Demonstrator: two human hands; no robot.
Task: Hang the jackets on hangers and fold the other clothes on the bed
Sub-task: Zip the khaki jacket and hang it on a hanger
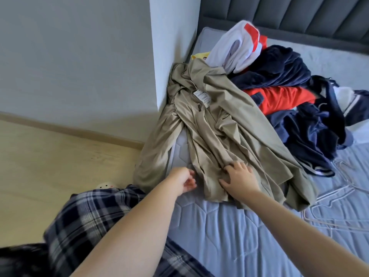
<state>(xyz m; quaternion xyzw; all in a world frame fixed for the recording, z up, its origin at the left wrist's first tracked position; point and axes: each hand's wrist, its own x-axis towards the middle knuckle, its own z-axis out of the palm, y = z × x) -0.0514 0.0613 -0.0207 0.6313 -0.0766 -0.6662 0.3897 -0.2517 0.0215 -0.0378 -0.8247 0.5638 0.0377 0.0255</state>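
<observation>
while my right hand (pixel 238 177) lies spread, fingers straight, flat on the lower front of the beige coat (pixel 215 124), my left hand (pixel 183 179) hangs loosely curled just beside the hem, gripping nothing that i can see. the coat sprawls on the bed (pixel 229 232) against the wall corner, price tag (pixel 202 97) at its collar, one side drooping over the mattress edge. i judge the step is readying it for a hanger: i'd find the collar and shoulders first, not drag it by the hem. the white hangers (pixel 331 193) lie to the right, beside the pile of navy and red clothes (pixel 279 66).
</observation>
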